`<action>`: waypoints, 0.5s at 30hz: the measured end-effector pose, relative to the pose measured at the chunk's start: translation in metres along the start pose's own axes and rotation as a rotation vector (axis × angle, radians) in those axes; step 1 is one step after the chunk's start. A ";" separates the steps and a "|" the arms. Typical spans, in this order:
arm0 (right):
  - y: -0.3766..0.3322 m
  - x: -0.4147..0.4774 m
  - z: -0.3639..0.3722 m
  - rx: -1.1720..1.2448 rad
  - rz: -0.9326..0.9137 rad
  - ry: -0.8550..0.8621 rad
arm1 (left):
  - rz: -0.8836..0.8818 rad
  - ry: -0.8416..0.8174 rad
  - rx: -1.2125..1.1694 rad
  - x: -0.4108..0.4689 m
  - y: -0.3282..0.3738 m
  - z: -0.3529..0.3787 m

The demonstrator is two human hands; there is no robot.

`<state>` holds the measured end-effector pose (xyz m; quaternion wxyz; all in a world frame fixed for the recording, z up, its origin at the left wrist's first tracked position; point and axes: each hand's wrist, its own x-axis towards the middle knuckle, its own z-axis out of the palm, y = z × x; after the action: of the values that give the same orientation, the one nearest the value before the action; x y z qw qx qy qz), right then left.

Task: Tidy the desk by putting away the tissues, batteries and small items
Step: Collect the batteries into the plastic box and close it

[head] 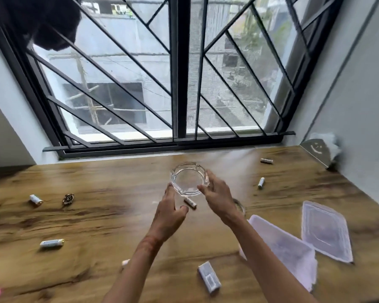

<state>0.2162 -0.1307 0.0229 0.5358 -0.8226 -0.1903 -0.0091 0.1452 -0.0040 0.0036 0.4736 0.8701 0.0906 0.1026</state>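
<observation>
On the head view I judge the tidying barely started: at least 5 small white cylindrical batteries [52, 243] lie scattered across the brown wooden desk [96, 215], and the clear rectangular plastic box [326, 230] looks empty. The left hand [170, 215] is open, fingertips at the round clear glass ashtray [189, 181]. The right hand [217, 193] straddles its rim, but I cannot tell if it grips.
</observation>
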 end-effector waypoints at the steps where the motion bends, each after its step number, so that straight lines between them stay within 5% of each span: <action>1: 0.004 0.001 -0.012 0.037 0.024 0.025 | 0.005 -0.012 -0.108 0.003 0.011 0.007; 9: 0.049 0.024 -0.107 0.145 0.144 0.149 | -0.264 0.081 -0.921 0.066 0.078 0.095; 15: 0.113 0.063 -0.187 0.267 0.225 0.213 | -0.360 0.018 -1.004 0.125 0.113 0.178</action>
<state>0.3462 -0.3170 0.0175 0.6549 -0.7546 -0.0386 -0.0108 0.3189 -0.1761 0.0165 0.8411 0.5060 0.1821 0.0578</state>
